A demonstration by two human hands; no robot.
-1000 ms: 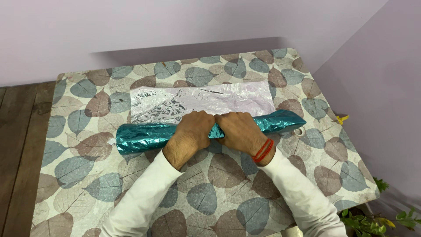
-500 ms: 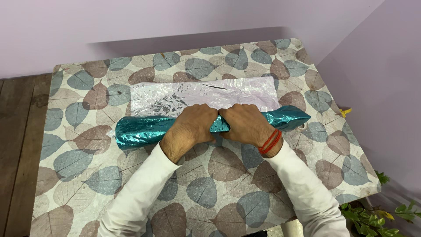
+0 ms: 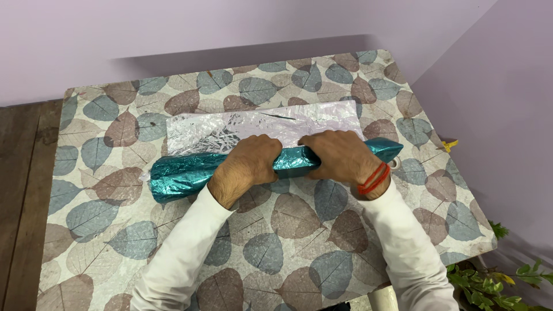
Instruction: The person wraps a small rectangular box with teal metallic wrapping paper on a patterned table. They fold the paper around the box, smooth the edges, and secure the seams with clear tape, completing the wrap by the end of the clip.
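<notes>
While both hands press down, the view looks from above onto a table [image 3: 115,230] covered in a cloth printed with grey, blue and brown leaves.

Roll: a long roll of shiny teal foil paper [image 3: 190,171] lies across the middle of the table, running left to right, its right end slightly farther from the viewer than its left.

Unrolled sheet: a strip of the same paper [image 3: 230,128], silver side up and crinkled, lies flat just beyond the roll, touching it along its length.

Left hand: the left hand [image 3: 249,159] rests palm down on the middle of the roll, fingers curled together over its top and far side.

Right hand: the right hand [image 3: 340,155] lies palm down on the roll nearer its right end, fingers together and wrapped over the top. A bare stretch of teal shows between the two hands.

Wrist: a red thread band [image 3: 373,179] circles the right wrist; both arms wear white sleeves.

Surroundings: a pale lilac wall [image 3: 173,29] stands behind the table, wooden floor [image 3: 23,173] shows at left, and green leaves [image 3: 495,282] sit at lower right.
</notes>
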